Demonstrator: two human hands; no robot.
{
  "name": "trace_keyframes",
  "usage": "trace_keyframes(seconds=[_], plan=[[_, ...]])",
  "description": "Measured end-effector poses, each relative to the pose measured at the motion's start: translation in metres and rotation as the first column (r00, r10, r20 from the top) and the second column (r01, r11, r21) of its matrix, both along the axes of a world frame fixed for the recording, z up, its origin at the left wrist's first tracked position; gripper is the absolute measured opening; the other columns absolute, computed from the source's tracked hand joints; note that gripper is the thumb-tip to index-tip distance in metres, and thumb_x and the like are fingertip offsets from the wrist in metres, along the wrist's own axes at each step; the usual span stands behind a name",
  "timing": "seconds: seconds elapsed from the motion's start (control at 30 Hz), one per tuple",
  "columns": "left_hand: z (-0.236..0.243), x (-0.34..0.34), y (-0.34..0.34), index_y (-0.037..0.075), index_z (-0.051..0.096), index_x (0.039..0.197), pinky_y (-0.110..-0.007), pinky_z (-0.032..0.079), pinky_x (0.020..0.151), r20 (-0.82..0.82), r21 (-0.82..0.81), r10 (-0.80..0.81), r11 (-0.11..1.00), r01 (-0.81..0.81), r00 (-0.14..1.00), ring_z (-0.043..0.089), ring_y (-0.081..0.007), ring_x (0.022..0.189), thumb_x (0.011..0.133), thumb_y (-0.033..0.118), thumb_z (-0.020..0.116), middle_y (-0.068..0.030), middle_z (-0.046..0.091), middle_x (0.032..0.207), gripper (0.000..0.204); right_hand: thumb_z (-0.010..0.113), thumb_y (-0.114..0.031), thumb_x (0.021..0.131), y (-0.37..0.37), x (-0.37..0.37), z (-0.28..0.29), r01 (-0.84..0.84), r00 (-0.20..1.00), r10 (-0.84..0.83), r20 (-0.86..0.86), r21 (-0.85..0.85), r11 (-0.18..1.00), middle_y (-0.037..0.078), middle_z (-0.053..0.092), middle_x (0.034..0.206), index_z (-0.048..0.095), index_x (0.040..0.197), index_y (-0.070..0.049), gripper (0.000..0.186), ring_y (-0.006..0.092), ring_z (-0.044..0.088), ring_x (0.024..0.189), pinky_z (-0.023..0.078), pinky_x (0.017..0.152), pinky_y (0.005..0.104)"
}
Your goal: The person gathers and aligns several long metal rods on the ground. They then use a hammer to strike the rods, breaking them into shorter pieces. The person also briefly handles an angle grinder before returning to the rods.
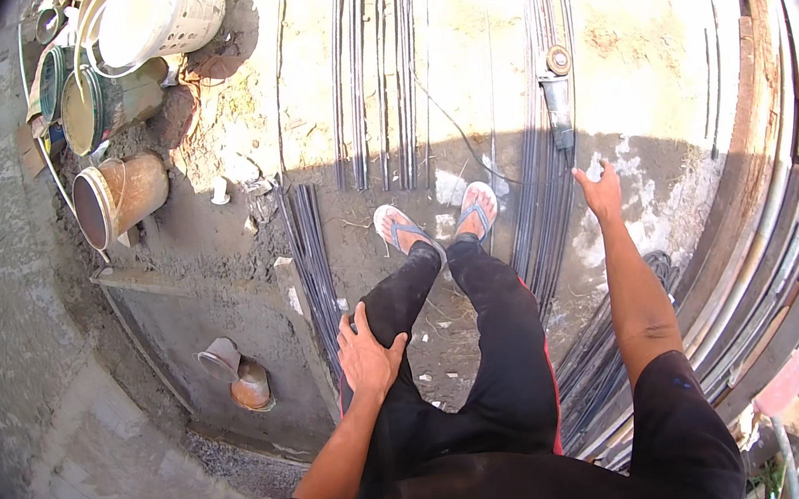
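Observation:
My left hand (367, 357) rests on my left thigh, its fingers spread over the dark trousers and nothing in it. Stretched forward on the right, my right hand (600, 191) hangs over the ground with its fingers apart and holds nothing. Just beyond it lies an angle grinder (558, 112) with a dark body and a round disc at its far end. The grinder sits on a bundle of long steel rods (537, 201), and my right hand is apart from it. A cord (448, 117) curves over the ground between the rod bundles.
More steel rods (376, 71) lie ahead, and another bundle (311, 251) is left of my feet. Several buckets (125, 195) stand or lie at the far left. A cement-lined pit (167, 320) holds a small pot (250, 385). Long wooden planks (756, 122) line the right.

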State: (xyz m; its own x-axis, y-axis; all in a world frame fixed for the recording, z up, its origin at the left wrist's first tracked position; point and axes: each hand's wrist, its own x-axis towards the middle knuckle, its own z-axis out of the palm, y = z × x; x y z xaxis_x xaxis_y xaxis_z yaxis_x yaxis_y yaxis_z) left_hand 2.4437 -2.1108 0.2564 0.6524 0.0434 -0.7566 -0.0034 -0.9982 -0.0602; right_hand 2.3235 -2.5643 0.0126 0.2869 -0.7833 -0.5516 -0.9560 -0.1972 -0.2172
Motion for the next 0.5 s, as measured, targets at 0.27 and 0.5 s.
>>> trace_keyframes(seconds=[0.27,0.5], plan=[[-0.031,0.036,-0.007,0.011,0.041,0.152,-0.052,0.040,0.113,0.088,-0.065,-0.041,0.997,0.047,0.995,0.042,-0.0427,0.139,0.075,0.038,0.086,-0.0205,0.039,0.152,0.093,0.085,-0.053,0.075,-0.013,0.048,-0.169,-0.021,0.999,0.018,-0.033,-0.075,0.997,0.028,0.053,0.140,0.043,0.145,0.004,0.099,0.0442,0.051,0.131,0.044,0.108,0.0521],[-0.033,0.048,-0.009,0.010,0.043,0.149,-0.053,0.039,0.113,0.071,-0.066,-0.057,0.996,0.062,0.996,0.041,-0.0444,0.138,0.076,0.037,0.086,-0.0222,0.038,0.152,0.089,0.086,-0.043,0.073,-0.034,0.080,-0.186,0.004,1.000,-0.004,-0.016,-0.055,0.998,0.028,0.070,0.113,0.061,0.118,0.004,0.070,0.0421,0.068,0.109,0.053,0.093,0.0499]])
